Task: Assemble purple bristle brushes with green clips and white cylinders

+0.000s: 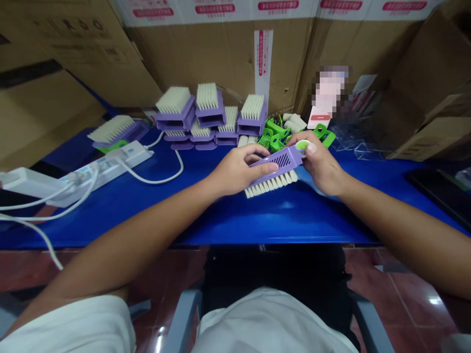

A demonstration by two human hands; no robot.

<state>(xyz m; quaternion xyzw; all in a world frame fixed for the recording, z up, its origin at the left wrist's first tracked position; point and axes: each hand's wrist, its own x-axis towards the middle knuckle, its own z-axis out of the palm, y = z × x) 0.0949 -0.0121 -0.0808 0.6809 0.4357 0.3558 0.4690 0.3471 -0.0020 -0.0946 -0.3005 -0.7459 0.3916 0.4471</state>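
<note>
Over the blue table, a purple brush (pixel 282 161) with cream bristles pointing down is held between both hands. My left hand (pixel 241 169) grips its left end, thumb along the top face. At the other end, my right hand (pixel 321 161) is closed with its thumb on a round white and green piece (pixel 303 145) at the brush's tip. Some fingers of the right hand are hidden behind the brush. Just beyond the hands lie several bright green plastic parts (pixel 276 133) and white cylindrical pieces (pixel 294 121).
Purple brush heads (pixel 211 115) are stacked bristles-up at the back. Another brush (pixel 117 132) with a green part lies left, behind a white power strip (pixel 103 169) with cables. Cardboard boxes (pixel 217 54) line the back. A dark flat object (pixel 439 193) lies at right.
</note>
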